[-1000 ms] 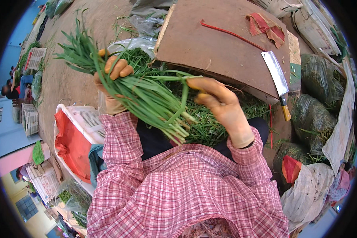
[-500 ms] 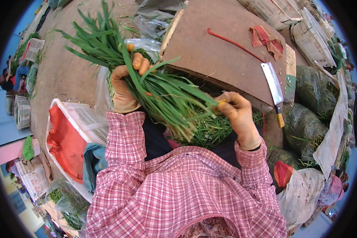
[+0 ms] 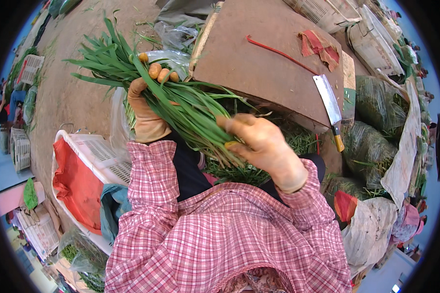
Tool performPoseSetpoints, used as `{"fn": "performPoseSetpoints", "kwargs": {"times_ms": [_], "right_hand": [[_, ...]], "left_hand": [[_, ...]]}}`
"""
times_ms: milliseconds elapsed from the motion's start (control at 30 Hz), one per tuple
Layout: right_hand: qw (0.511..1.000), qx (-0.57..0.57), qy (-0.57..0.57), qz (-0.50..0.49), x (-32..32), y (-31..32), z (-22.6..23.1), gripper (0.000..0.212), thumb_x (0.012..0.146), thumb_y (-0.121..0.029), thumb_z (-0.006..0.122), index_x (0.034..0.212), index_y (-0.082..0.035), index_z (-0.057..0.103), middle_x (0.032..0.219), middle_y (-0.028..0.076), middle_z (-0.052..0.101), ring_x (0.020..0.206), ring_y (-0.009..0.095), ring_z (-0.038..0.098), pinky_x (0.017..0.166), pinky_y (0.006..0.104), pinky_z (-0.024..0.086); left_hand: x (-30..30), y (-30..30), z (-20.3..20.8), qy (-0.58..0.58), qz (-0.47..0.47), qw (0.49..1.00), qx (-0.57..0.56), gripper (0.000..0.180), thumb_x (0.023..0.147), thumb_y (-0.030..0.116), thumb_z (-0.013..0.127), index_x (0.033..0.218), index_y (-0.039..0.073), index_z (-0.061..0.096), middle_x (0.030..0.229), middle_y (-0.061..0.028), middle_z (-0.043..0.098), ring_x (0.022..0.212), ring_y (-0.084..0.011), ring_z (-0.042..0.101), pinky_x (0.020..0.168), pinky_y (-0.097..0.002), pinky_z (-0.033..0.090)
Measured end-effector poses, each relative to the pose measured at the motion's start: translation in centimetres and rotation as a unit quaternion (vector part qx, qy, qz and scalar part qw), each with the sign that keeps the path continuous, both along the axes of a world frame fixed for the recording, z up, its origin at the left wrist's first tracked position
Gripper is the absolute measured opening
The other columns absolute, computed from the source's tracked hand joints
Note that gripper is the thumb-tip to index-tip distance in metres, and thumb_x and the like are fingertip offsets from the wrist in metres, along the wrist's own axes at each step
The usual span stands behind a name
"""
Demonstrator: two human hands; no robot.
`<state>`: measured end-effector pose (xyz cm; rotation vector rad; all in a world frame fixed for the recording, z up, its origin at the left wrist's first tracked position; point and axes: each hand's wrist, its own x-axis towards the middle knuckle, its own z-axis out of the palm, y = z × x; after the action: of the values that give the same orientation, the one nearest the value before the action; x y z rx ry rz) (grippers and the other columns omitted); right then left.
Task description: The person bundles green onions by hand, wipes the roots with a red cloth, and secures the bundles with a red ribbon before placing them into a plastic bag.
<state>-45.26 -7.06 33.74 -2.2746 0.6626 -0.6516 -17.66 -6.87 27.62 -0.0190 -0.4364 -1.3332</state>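
My left hand (image 3: 149, 117), in a tan glove with bare-looking orange fingertips, is closed round the middle of a thick bunch of garlic chives (image 3: 181, 110). The flat green leaves fan out to the upper left. The pale stem ends point down to the right. My right hand (image 3: 266, 144), gloved too and slightly blurred, has thumb and fingers closed about the stem ends. Loose green trimmings (image 3: 230, 177) lie beneath the bunch, between my knees. Beyond my right hand, a cleaver (image 3: 330, 105) with a yellow-ended handle rests on a brown box top (image 3: 259, 63).
A red strip (image 3: 281, 53) and a torn red cloth (image 3: 320, 48) lie on the box top. To the left stands a white plastic basket (image 3: 100, 151) with red cloth in it. Plastic-wrapped bundles of greens (image 3: 369, 146) are piled at the right. Clear plastic (image 3: 120, 112) lies by my left hand.
My right hand has moved left from the outstretched leaf or stem tips onto the bunch's stem end. My left hand keeps its hold; the view has shifted slightly.
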Motion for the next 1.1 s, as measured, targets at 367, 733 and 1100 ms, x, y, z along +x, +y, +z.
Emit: {"fn": "performPoseSetpoints", "kwargs": {"times_ms": [367,733,1100], "right_hand": [[0.971,-0.014,0.195,-0.139,-8.2,1.5,-4.1,0.012,0.073,-0.009,0.076,0.085,-0.005,0.072,0.077,0.011,0.065,0.071,0.028,0.064,0.062,0.0351,0.051],[0.94,-0.012,0.153,-0.305,-13.0,3.4,-2.8,0.043,0.075,-0.01,0.077,0.117,-0.009,0.067,0.1,0.011,0.066,0.083,0.023,0.065,0.075,0.0306,0.054],[0.857,0.335,-0.129,-0.37,-1.9,2.4,-0.5,0.015,0.087,-0.013,0.068,0.092,0.001,0.071,0.08,0.004,0.069,0.068,0.009,0.059,0.059,0.0218,0.044]], "left_hand": [[-1.0,-0.8,-0.5,-0.068,0.011,0.995,0.071,0.054,0.079,0.004,0.067,0.13,0.004,0.05,0.093,-0.0157,0.062,0.087,-0.0305,0.063,0.091,-0.052,0.052],[-0.4,-0.9,-0.7,-0.005,0.01,0.996,0.091,0.053,0.083,0.001,0.064,0.132,0.011,0.05,0.104,-0.0094,0.062,0.094,-0.0272,0.064,0.085,-0.0503,0.055],[-0.6,-0.7,-1.1,0.029,-0.005,0.998,0.061,0.054,0.083,0.0,0.064,0.134,0.012,0.049,0.108,-0.0105,0.061,0.095,-0.029,0.064,0.085,-0.0516,0.056]]}}
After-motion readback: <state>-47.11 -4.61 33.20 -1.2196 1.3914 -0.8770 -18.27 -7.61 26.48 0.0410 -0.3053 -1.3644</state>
